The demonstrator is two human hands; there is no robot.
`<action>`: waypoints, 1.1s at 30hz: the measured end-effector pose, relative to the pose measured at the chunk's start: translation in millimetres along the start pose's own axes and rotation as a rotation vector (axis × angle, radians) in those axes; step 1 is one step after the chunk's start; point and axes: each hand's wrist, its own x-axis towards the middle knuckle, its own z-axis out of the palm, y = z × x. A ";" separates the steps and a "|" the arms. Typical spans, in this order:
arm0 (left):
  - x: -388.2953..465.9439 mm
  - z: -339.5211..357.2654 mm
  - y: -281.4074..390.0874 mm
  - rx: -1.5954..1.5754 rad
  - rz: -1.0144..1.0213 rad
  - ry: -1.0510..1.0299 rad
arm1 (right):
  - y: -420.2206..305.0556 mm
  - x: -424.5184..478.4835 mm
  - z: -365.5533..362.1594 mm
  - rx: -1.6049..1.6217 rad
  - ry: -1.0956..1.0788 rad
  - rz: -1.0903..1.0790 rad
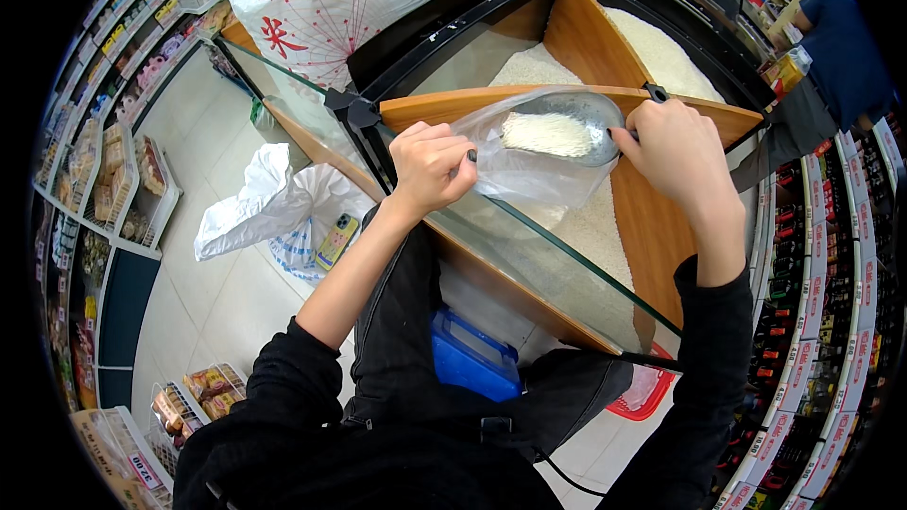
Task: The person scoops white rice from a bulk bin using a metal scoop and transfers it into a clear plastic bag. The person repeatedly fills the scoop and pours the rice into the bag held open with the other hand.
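Observation:
My left hand (pixel 434 164) is closed on the edge of a clear plastic bag (pixel 489 180), which is stretched over the rice bin. In my right hand (pixel 669 138) is the handle of a metal scoop (pixel 604 120). The scoop lies inside the bag's mouth with a heap of white rice (pixel 545 134) in it. Some rice seems to rest low in the bag, seen through the plastic. Below the bag, loose rice (pixel 602 241) fills a compartment between a glass front panel (pixel 567 248) and a wooden divider (pixel 655 241).
A large white printed sack (pixel 333 7) stands behind on the left. On the floor side, a phone (pixel 337 241) lies on a white sack (pixel 244 216). A blue container (pixel 475 354) sits between my legs, a red basket (pixel 662 389) beside them. Another person (pixel 843 57) stands at upper right.

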 end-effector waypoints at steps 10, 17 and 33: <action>-1.2 1.6 -1.3 0.016 0.005 0.017 | 10.6 -6.8 15.6 -0.069 0.338 -0.232; -0.3 2.2 -0.6 0.014 0.006 0.032 | 63.3 -27.2 -1.7 0.016 0.679 -0.039; -3.0 5.4 -1.9 0.018 -0.007 0.063 | 58.0 -51.9 59.1 -0.177 -0.064 0.273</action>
